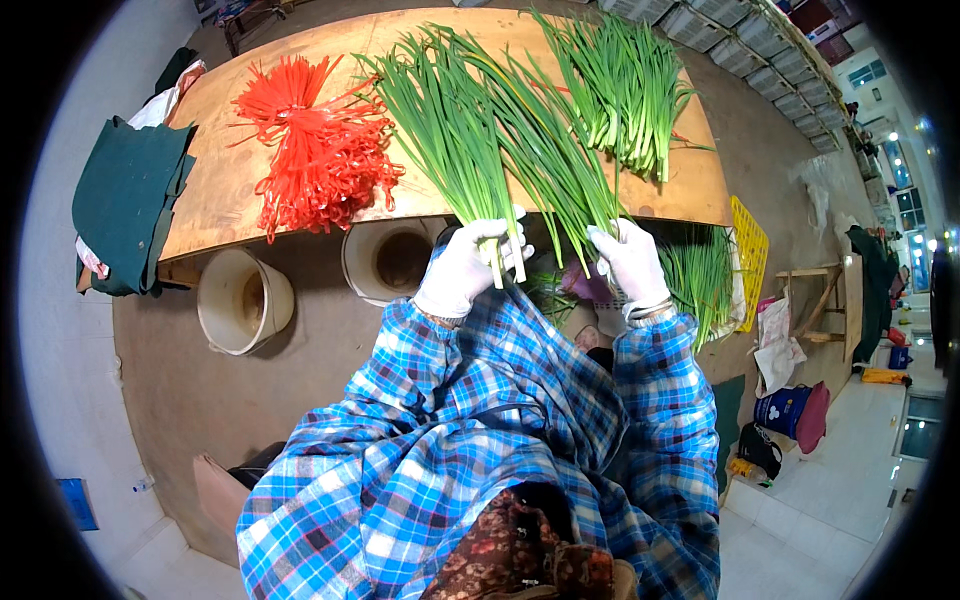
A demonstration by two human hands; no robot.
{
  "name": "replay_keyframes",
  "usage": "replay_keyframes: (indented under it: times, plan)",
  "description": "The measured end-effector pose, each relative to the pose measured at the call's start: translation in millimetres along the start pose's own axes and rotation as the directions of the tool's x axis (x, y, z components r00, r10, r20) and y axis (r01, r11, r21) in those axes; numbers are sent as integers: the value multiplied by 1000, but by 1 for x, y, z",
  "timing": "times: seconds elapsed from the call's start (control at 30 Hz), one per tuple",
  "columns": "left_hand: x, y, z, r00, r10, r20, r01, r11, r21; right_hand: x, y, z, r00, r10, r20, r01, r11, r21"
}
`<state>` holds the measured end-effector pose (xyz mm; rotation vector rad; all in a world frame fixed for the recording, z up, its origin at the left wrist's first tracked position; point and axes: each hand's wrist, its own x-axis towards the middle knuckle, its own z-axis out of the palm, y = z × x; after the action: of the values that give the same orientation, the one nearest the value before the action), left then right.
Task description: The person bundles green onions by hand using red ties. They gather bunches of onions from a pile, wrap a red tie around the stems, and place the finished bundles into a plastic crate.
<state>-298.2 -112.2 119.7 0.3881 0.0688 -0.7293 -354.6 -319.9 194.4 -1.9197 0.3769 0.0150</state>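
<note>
My left hand (460, 268), in a white glove, is closed round the pale stem ends of a loose bunch of chives (445, 120). The long green leaves of that bunch lie up across the wooden table. My right hand (632, 264), also gloved, pinches the lower ends of a second, slimmer bunch of chives (562, 160), which fans out beside the first. Both hands are just in front of the table's near edge. Farther right on the table lies another pile of chives (628, 95), touched by neither hand. A heap of red plastic ties (320, 150) rests to the left.
The wooden table (215, 185) has a dark green cloth (130, 205) over its left end. Two pale buckets (243, 300) stand on the floor below. More chives (697, 280) are in a yellow crate (750, 262) at the right. A wooden stool (850, 305) stands beyond it.
</note>
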Motion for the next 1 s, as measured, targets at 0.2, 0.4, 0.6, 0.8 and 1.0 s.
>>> replay_keyframes:
  times: [0.2, 0.4, 0.6, 0.8, 1.0]
  plan:
    - [3, -3, -1, 999, -8, 38, 9, 1000, -22, -5, -26, 30, 966, 195, 168, -219, 965, 141]
    - [11, -6, -8, 1000, -17, 18, 17, 1000, 22, 1, -16, 50, 990, 60, 128, -68, 996, 56]
    - [1, -2, 4, 1000, -22, 13, 22, 999, -47, -8, -12, 12, 996, 48, -79, -47, 999, 20]
    - [-1, -4, 10, 987, -16, 160, 34, 993, -110, -17, 1, 35, 940, -339, -43, 167, 565, -808]
    - [2, 2, -10, 978, -90, 190, 96, 995, -20, 4, 4, 34, 941, -329, -74, 168, 648, -743]
